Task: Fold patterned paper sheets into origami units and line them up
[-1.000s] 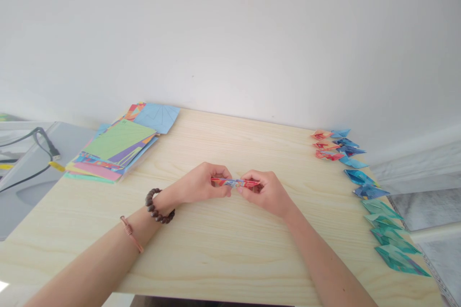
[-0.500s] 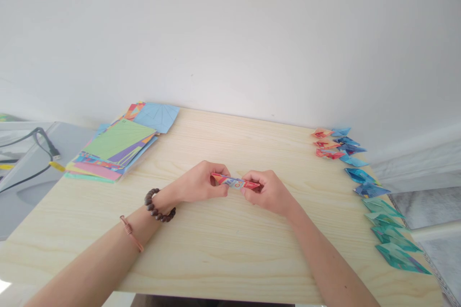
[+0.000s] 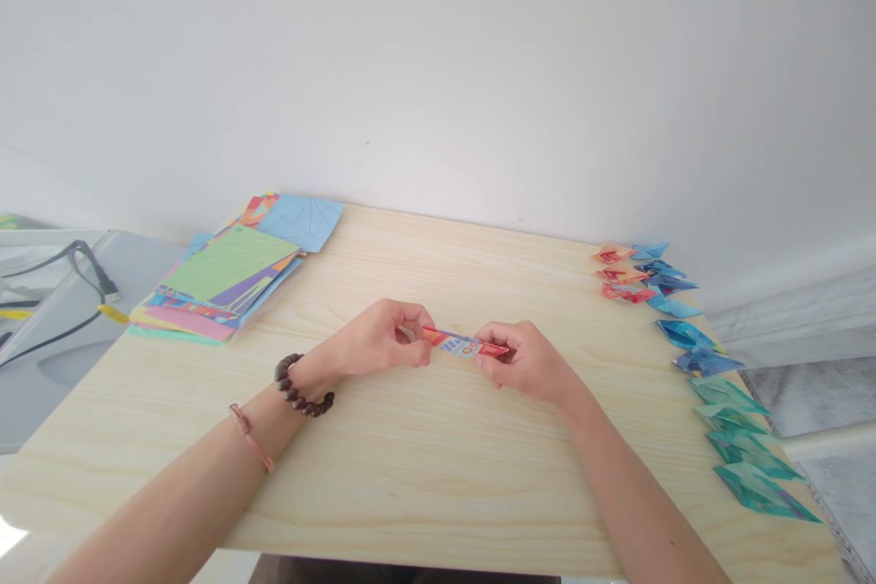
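Note:
Between my hands, above the middle of the table, is a small folded paper piece [image 3: 460, 343], long and narrow, patterned in red, white and blue. My right hand [image 3: 526, 361] pinches its right end between thumb and fingers. At the other end, my left hand [image 3: 393, 338] has its thumb and fingertips closed at the red tip. A dark bead bracelet [image 3: 291, 392] and a copper-coloured bangle [image 3: 250, 438] circle my left wrist and forearm.
On the left of the pale wooden table [image 3: 411, 493] lies a pile of coloured paper sheets [image 3: 233, 265]. Folded boats line the right edge: orange-red [image 3: 626, 293], blue [image 3: 704, 361] and green [image 3: 759, 491]. Cables [image 3: 102, 287] lie on a grey surface beyond the left edge.
The folded paper and my right hand have shifted a little to the right. My left hand has slid outward to the paper's left tip, so more of the paper shows.

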A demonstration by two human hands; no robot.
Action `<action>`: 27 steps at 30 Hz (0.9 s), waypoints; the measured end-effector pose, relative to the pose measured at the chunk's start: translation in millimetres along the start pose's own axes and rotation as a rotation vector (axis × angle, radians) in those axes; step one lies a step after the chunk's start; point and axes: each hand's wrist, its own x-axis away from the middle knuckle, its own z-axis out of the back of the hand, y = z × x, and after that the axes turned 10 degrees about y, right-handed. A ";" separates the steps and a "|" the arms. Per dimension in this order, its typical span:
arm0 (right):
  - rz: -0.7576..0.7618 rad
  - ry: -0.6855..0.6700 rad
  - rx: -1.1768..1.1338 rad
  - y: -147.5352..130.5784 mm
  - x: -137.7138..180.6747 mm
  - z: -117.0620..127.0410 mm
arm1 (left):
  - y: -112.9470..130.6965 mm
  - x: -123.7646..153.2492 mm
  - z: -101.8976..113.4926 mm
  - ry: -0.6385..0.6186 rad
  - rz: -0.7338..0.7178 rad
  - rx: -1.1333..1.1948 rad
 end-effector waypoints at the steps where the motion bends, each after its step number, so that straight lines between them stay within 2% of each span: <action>1: -0.002 0.004 0.001 1.4 0.0 2.1 | 0.2 -0.1 0.7 -0.004 -0.006 0.026; 7: 0.033 0.024 0.052 1.2 -0.4 4.0 | 4.1 0.9 -1.6 0.013 -0.076 0.041; 16: 0.316 0.152 0.286 -9.4 2.9 -17.8 | 8.4 1.9 -12.9 0.084 -0.087 -0.026; 27: 0.383 0.227 0.257 -10.7 2.0 -29.3 | 9.3 2.2 -15.7 0.104 -0.080 -0.051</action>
